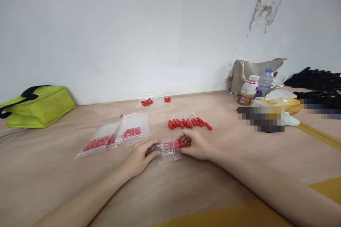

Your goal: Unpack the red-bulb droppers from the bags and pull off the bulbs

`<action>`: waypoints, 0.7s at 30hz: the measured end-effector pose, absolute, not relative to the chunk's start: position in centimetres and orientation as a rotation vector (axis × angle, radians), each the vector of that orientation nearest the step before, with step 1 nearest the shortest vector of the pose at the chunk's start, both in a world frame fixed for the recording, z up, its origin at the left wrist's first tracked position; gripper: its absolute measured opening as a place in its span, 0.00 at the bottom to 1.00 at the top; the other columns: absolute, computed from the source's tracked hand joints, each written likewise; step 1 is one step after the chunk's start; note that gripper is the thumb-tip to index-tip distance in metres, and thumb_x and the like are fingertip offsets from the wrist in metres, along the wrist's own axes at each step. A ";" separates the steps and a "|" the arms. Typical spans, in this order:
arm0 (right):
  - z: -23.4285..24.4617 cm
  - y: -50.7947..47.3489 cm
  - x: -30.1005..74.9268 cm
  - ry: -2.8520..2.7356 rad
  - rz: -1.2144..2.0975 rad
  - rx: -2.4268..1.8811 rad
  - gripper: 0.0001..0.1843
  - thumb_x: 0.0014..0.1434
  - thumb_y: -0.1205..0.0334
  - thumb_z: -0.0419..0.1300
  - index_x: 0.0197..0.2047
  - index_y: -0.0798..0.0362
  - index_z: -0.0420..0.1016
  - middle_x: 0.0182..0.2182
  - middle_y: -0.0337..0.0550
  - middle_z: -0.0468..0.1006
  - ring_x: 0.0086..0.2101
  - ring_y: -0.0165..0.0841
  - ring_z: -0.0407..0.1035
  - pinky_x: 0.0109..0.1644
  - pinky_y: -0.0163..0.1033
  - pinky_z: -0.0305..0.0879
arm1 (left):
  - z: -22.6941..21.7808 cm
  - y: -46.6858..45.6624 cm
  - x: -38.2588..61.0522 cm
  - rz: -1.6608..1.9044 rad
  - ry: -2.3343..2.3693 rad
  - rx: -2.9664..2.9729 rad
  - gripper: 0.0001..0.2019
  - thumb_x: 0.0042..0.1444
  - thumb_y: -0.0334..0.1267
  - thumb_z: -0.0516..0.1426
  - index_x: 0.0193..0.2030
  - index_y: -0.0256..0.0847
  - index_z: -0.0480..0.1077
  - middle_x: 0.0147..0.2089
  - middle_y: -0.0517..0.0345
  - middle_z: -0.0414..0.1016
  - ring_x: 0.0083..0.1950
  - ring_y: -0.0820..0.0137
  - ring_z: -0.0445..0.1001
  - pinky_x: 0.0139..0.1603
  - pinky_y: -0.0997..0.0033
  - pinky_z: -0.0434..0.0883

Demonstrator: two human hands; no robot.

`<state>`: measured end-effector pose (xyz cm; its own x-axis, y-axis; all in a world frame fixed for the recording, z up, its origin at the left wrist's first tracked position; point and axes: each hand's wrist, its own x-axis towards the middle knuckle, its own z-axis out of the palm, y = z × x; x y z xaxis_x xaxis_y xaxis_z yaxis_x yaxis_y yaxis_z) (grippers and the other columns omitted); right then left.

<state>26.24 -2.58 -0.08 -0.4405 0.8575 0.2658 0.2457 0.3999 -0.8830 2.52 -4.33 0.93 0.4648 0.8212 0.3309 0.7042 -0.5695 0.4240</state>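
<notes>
My left hand [141, 156] is closed on the lower end of a small clear zip bag [167, 156], just above the table. My right hand [195, 145] is at the bag's mouth, its fingers closed on red-tipped sticks [182, 144] that lie partly inside the bag. Its fingertips are partly hidden by the red ends. Beyond that hand is a row of red-tipped sticks [186, 123] with pale shafts pointing away from me. To the left lie filled clear bags: one stack [134, 124] and another bag [98, 140], with red ends showing through.
By the wall lie another clear bag [158, 102] and some small red pieces [167, 99]. A lime-green bag [42, 108] stands at left. At right are a drink bottle [247, 91], a water bottle [266, 79], a beige bag [237, 78] and a tissue pack [285, 103].
</notes>
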 end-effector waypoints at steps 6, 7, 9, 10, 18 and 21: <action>-0.1 -1.8 27.2 -1.671 1.432 -0.969 0.23 0.39 0.65 0.67 0.39 0.54 0.63 0.31 0.38 0.73 0.27 0.26 0.68 0.27 0.31 0.65 | 1.0 -4.4 2.5 0.731 1.341 2.477 0.16 0.56 0.47 0.52 0.48 0.44 0.67 0.45 0.57 0.73 0.44 0.67 0.71 0.44 0.68 0.68; 0.0 -1.8 27.1 -1.643 1.497 -0.952 0.24 0.38 0.64 0.68 0.39 0.54 0.63 0.33 0.39 0.73 0.28 0.26 0.69 0.28 0.31 0.65 | 1.0 -4.4 2.5 0.729 1.339 2.478 0.15 0.56 0.46 0.52 0.48 0.44 0.67 0.44 0.57 0.73 0.44 0.67 0.71 0.44 0.68 0.68; 0.2 -2.0 26.9 -1.589 1.592 -0.917 0.23 0.37 0.62 0.69 0.37 0.56 0.65 0.33 0.41 0.74 0.30 0.27 0.70 0.29 0.31 0.66 | 1.0 -4.4 2.5 0.731 1.331 2.482 0.15 0.56 0.46 0.52 0.48 0.44 0.67 0.44 0.57 0.73 0.44 0.67 0.71 0.44 0.68 0.68; 0.2 -2.0 26.8 -1.557 1.627 -0.908 0.22 0.37 0.61 0.69 0.36 0.57 0.66 0.32 0.41 0.74 0.29 0.27 0.70 0.29 0.31 0.66 | 1.0 -4.4 2.5 0.733 1.326 2.485 0.15 0.56 0.46 0.52 0.48 0.44 0.67 0.44 0.57 0.73 0.43 0.67 0.71 0.44 0.68 0.68; 3.2 -0.4 29.8 -1.580 1.578 -1.078 0.11 0.36 0.67 0.66 0.27 0.58 0.72 0.19 0.36 0.73 0.19 0.22 0.64 0.22 0.28 0.60 | 0.7 -4.2 2.1 0.737 1.340 2.461 0.15 0.56 0.47 0.51 0.49 0.44 0.66 0.46 0.57 0.73 0.46 0.66 0.71 0.46 0.67 0.68; 5.6 1.1 33.5 -1.543 1.457 -1.130 0.06 0.36 0.67 0.65 0.22 0.57 0.73 0.16 0.37 0.72 0.17 0.22 0.61 0.19 0.29 0.56 | 0.5 -4.0 1.7 0.760 1.358 2.424 0.16 0.56 0.47 0.52 0.50 0.44 0.65 0.48 0.56 0.72 0.48 0.66 0.70 0.48 0.65 0.67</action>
<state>33.50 1.11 5.63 -0.3557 0.9324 -0.0640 0.1172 -0.0235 -0.9928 1.68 -3.95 0.48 0.4266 0.8480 0.3146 0.7118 -0.5294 0.4616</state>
